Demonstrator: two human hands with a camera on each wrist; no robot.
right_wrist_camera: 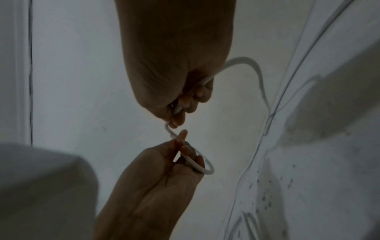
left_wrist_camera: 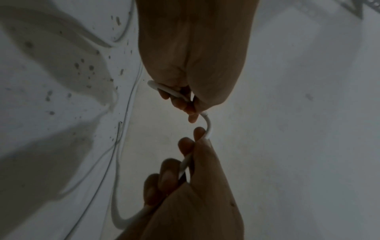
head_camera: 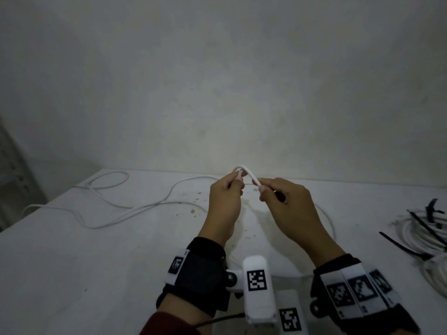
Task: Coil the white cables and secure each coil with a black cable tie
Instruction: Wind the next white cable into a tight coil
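You are working at a white counter (head_camera: 72,250) pushed up against a plain, pale wall (head_camera: 217,81), in dim light; the counter top is flecked with small dark specks (head_camera: 192,210) near the middle. Your left hand (head_camera: 223,201) pinches the end of a white cable (head_camera: 249,176), and your right hand (head_camera: 287,209) has its grip curled round the same cable just beside it, so a short arch of cable stands between them above the counter. The rest of that cable trails in loose curves across the counter to your left (head_camera: 108,209). At the right edge lie coiled white cables (head_camera: 420,238) with black cable ties (head_camera: 420,226) resting on and beside them.
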